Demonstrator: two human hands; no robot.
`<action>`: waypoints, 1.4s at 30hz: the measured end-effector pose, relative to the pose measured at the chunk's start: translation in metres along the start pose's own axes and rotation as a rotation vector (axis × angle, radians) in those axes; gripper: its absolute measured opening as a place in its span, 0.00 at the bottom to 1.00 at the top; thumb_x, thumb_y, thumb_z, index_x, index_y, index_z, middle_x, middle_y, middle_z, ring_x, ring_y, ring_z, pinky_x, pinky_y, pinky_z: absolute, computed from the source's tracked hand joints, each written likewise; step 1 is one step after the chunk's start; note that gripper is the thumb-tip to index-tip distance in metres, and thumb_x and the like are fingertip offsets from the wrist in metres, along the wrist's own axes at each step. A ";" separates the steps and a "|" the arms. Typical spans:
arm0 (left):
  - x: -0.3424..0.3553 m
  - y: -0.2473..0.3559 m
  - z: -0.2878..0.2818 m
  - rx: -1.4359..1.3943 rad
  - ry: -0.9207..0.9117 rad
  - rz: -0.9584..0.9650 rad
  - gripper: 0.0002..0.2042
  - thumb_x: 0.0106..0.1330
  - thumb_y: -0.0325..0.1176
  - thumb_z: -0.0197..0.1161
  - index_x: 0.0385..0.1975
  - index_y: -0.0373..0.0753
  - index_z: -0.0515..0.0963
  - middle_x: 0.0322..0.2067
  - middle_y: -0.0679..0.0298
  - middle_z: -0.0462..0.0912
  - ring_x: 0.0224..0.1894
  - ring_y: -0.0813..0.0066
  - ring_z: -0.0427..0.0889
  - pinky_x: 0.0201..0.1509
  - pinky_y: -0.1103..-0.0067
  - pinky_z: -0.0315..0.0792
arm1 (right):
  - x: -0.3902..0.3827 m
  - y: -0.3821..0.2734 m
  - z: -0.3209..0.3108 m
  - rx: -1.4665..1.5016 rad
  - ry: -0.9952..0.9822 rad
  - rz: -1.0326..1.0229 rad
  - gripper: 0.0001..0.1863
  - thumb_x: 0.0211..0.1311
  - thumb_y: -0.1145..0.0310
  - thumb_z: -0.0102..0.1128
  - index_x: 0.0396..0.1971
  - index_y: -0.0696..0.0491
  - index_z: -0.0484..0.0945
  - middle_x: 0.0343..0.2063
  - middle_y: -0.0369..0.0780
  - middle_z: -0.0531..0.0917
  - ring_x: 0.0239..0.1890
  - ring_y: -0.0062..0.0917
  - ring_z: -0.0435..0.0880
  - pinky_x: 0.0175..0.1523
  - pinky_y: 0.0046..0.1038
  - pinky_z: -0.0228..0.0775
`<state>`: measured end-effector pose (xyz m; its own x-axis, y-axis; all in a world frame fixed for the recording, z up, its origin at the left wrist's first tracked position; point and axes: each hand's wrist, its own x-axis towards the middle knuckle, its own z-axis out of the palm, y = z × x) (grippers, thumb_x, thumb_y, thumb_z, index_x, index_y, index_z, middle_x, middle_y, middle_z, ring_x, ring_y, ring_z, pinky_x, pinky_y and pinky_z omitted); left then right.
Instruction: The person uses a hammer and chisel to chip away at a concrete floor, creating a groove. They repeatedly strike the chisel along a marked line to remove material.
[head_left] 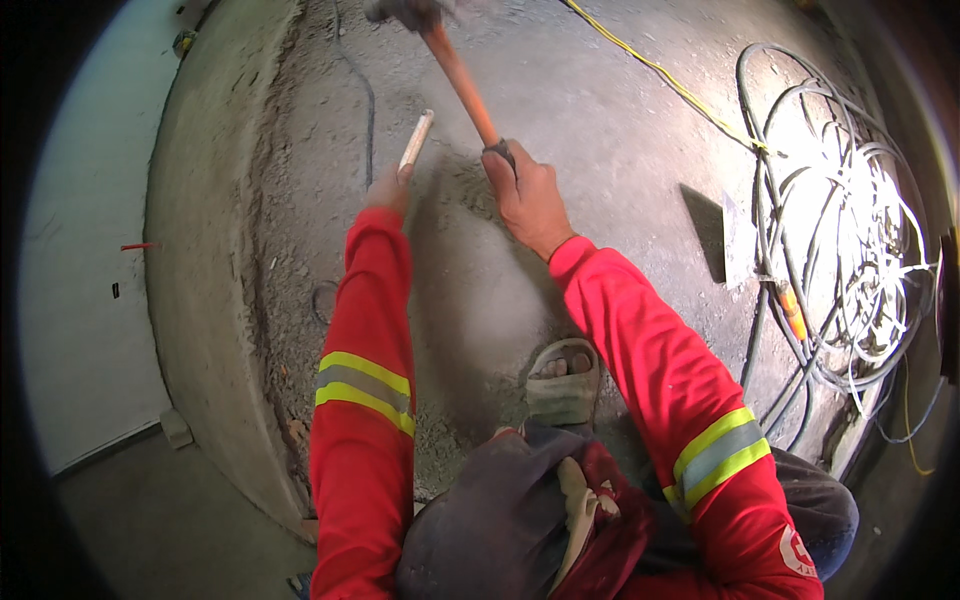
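Note:
My right hand [532, 203] is wrapped round the dark grip end of a hammer [461, 84] with an orange handle. Its dark head is raised at the top of the view and partly blurred. Lower and to the left, my left hand [388, 190] grips a short, pale, slim rod [416, 140], whose upper end sticks out past the fingers. The rod's lower end is hidden by the hand, so I cannot tell its exact kind. The hammer head is apart from the rod. Below both hands lies the dusty concrete floor [500, 300].
A tangle of cables [850, 230] lies at the right, brightly lit. A flat trowel-like plate [738, 240] rests beside it. A yellow cord [650, 66] crosses the far floor. Broken rubble [275, 200] lines the wall base [200, 250] at left. My sandalled foot [563, 385] is near the middle.

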<state>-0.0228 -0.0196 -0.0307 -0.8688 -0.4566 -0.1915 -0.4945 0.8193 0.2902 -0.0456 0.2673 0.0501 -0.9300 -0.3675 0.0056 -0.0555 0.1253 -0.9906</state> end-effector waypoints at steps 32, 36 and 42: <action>0.011 0.002 0.007 0.054 0.023 -0.036 0.20 0.70 0.50 0.41 0.45 0.39 0.69 0.37 0.41 0.78 0.43 0.37 0.74 0.44 0.54 0.66 | 0.037 0.021 -0.010 -0.118 -0.078 -0.094 0.22 0.62 0.54 0.52 0.36 0.61 0.74 0.21 0.54 0.79 0.27 0.52 0.79 0.35 0.45 0.71; 0.014 0.004 -0.006 0.149 -0.025 -0.062 0.19 0.70 0.50 0.42 0.45 0.40 0.70 0.37 0.42 0.78 0.43 0.37 0.75 0.44 0.54 0.67 | 0.048 0.037 -0.010 -0.460 -0.259 0.195 0.24 0.63 0.51 0.50 0.35 0.62 0.74 0.24 0.58 0.78 0.31 0.54 0.78 0.39 0.47 0.70; 0.023 -0.006 -0.031 0.056 0.042 -0.013 0.20 0.70 0.51 0.43 0.44 0.39 0.71 0.38 0.44 0.78 0.43 0.40 0.75 0.44 0.57 0.68 | 0.047 0.000 -0.022 -0.284 -0.155 0.135 0.23 0.62 0.53 0.51 0.30 0.62 0.75 0.22 0.57 0.78 0.29 0.54 0.77 0.36 0.46 0.70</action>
<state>-0.0409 -0.0458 -0.0075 -0.8630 -0.4807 -0.1555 -0.5049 0.8306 0.2349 -0.0978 0.2703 0.0537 -0.8707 -0.4631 -0.1658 -0.0544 0.4257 -0.9032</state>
